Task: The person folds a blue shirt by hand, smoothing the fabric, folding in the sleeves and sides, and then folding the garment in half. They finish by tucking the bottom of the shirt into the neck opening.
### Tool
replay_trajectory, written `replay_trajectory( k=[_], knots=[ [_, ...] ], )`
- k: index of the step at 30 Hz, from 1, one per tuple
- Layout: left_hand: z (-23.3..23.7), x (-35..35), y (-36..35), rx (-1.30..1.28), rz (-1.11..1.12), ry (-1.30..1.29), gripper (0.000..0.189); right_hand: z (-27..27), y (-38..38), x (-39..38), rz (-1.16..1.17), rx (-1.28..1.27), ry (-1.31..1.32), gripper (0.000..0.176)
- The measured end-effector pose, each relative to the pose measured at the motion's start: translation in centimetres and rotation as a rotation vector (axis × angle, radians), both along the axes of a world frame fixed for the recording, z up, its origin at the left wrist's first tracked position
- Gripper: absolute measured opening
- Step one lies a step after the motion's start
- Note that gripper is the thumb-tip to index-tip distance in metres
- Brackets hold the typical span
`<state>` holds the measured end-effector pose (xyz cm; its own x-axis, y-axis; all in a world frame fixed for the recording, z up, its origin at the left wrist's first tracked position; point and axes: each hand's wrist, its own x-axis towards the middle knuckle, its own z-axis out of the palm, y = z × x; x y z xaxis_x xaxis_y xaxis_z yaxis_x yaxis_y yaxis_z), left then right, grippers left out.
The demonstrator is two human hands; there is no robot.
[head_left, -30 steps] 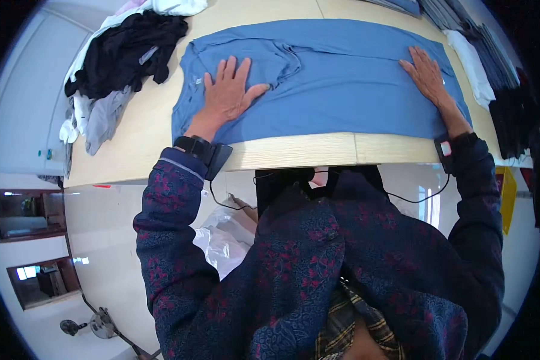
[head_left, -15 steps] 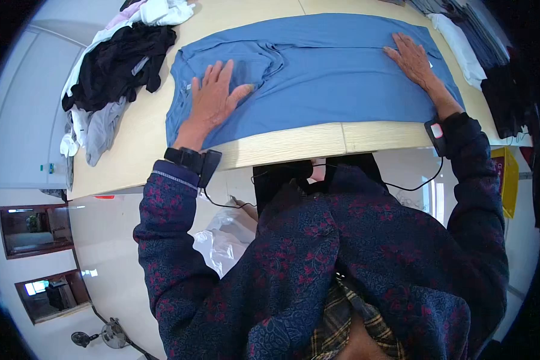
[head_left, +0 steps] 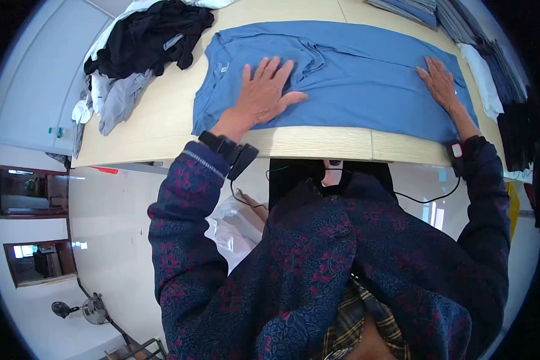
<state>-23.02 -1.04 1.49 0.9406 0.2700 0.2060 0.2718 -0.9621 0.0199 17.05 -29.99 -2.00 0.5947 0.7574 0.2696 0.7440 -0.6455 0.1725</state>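
A blue shirt (head_left: 366, 90) lies spread across the table, its long side along the front edge. My left hand (head_left: 264, 93) rests flat on the shirt's left part, fingers spread, a little right of a small pale label at the neckline. Near the shirt's right end, my right hand (head_left: 439, 84) presses flat on the cloth with fingers stretched out. Creases and a bunched fold run between the hands, close to the left fingertips. Neither hand grips anything.
A heap of black clothes (head_left: 153, 39) and grey clothes (head_left: 125, 102) covers the table's left side. Folded dark garments (head_left: 483, 51) and a white bundle (head_left: 481, 81) line the right side. A plastic bag (head_left: 234, 225) stands on the floor below the table (head_left: 318, 143).
My left hand has slid rightward over the shirt, away from the neckline label, which now shows fully. The right hand stays flat near the right end. The whole view has shifted somewhat.
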Motion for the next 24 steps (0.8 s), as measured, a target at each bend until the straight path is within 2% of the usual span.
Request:
replay_trajectory(
  k=[1, 3, 4, 7, 8, 10, 15, 19, 24],
  knots=[
    [0.1, -0.9, 0.3, 0.004, 0.015, -0.003, 0.073, 0.8, 0.5, -1.3, 0.01, -0.037, -0.058, 0.059],
    [0.4, -2.7, 0.8, -0.019, 0.056, 0.004, 0.072, 1.6, 1.7, -4.3, 0.2, 0.138, -0.075, 0.052],
    [0.5, -3.7, 1.0, -0.047, 0.075, 0.019, 0.071, 1.4, 2.5, -6.3, 0.373, 0.348, -0.036, 0.047],
    [-0.7, -5.4, 1.7, -0.07, 0.074, -0.008, 0.075, 4.1, 4.7, -17.6, 0.561, 0.34, 0.192, 0.059],
    [-0.9, -5.5, 1.7, -0.051, 0.093, 0.014, 0.076, 5.1, 5.0, -20.2, 0.623, 0.129, 0.273, 0.068],
    [-0.6, -5.4, 1.4, -0.055, 0.105, 0.036, 0.076, 4.3, 6.2, -23.3, 0.705, 0.089, 0.324, 0.073],
    [-0.7, -5.2, 1.5, -0.042, 0.11, 0.08, 0.077, 1.8, 5.9, -23.0, 0.692, 0.056, 0.309, 0.078],
    [-0.6, -5.4, 1.4, -0.05, 0.105, 0.09, 0.076, 1.9, 2.2, -20.7, 0.623, 0.067, 0.279, 0.08],
    [-0.2, -5.2, 1.1, -0.069, 0.107, 0.108, 0.074, 2.8, -5.9, -14.8, 0.275, -0.002, 0.209, 0.075]
  ],
)
